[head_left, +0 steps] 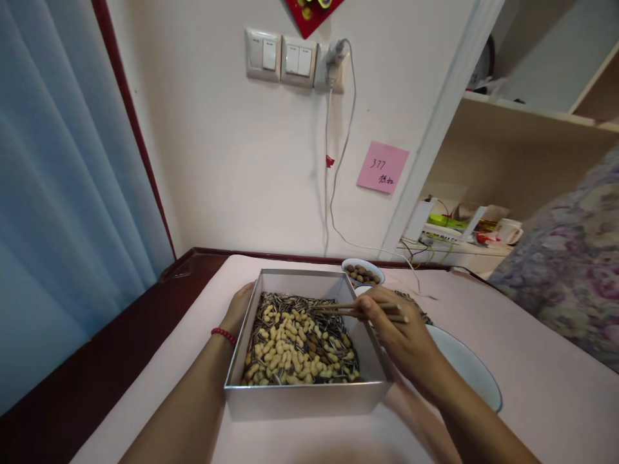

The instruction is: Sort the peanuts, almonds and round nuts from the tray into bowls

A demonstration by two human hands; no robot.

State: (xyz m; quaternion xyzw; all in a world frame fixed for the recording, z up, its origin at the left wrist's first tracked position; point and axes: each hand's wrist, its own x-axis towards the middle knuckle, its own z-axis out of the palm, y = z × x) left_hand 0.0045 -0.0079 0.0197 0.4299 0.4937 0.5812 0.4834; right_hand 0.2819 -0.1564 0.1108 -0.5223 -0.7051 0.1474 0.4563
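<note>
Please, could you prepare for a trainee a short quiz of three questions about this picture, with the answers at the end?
1. Which hand holds the chopsticks?
2. True or false: the left hand is on the outer side of the box, not inside it.
3. Fill in the blank: in the box, the peanuts lie among dark, striped ____.

Key:
1. The right hand.
2. True.
3. Sunflower seeds.
</note>
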